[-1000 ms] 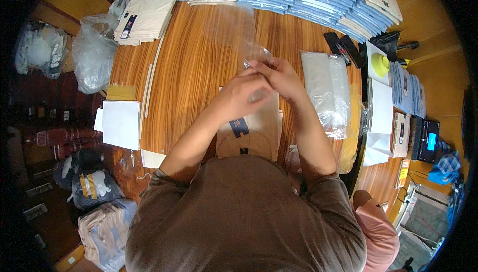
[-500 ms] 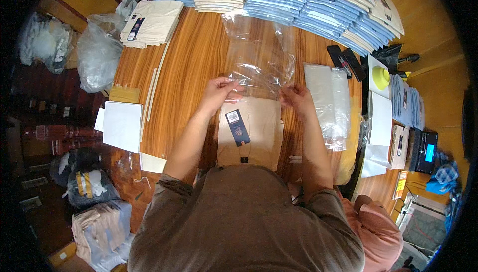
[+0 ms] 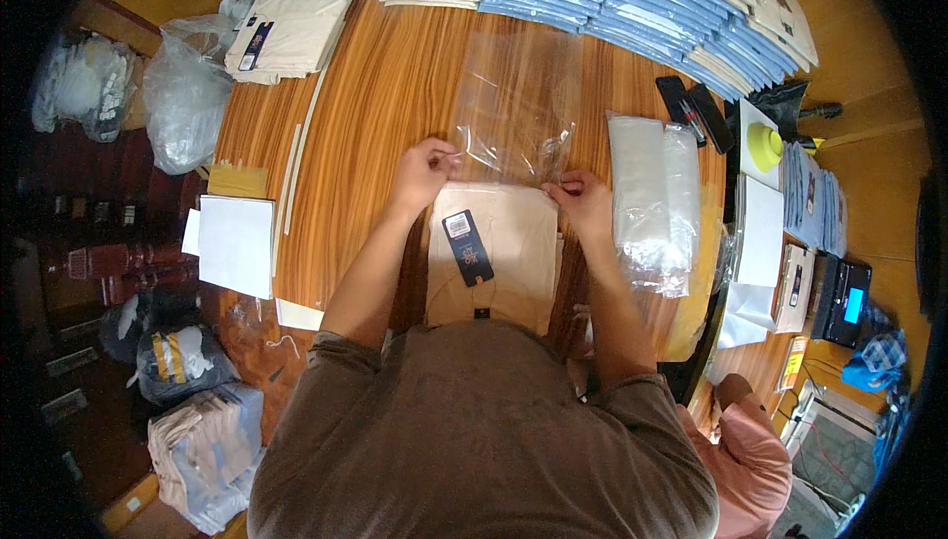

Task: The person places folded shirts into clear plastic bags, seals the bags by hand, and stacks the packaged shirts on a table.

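On worktop point(image 3: 385, 85) before you, folded beige garment point(image 3: 523, 248) lies flat. Left hand point(image 3: 423, 176), right hand point(image 3: 585, 205): each grip pinched closed on clear bag point(image 3: 518, 95) at mouth, now nearer garment's far edge; two seem roughly aligned.

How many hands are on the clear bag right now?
2: the left hand at the near left corner of the clear bag, the right hand at its near right corner, by the folded beige garment. No other hand shows there.
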